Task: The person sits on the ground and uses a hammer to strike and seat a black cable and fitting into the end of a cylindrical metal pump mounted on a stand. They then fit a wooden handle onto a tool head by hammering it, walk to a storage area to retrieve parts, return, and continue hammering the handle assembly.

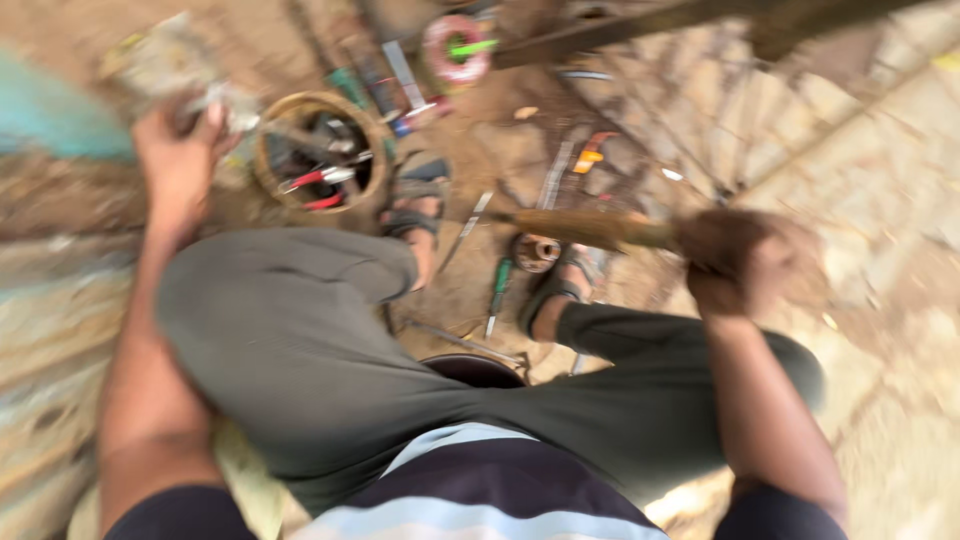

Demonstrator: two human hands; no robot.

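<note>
The person is sitting over bare dirt ground [900,330] strewn with tools. A round basket [320,150] is lying by the left foot, holding red-handled pliers [318,180]. The left hand [180,160] is clutching a blurred rag [225,100] beside the basket. The right hand [740,262] is clamped on a wooden stick [590,228] above the right foot.

The trousers [300,330] are showing olive grey, the shirt [480,490] dark navy with pale blue stripes. A brown stick [590,228] is lying across the sandy tan ground [890,330]. Red-handled pliers [318,180] are sitting in a tan woven basket [268,150], beside a green-handled screwdriver [497,285].
</note>
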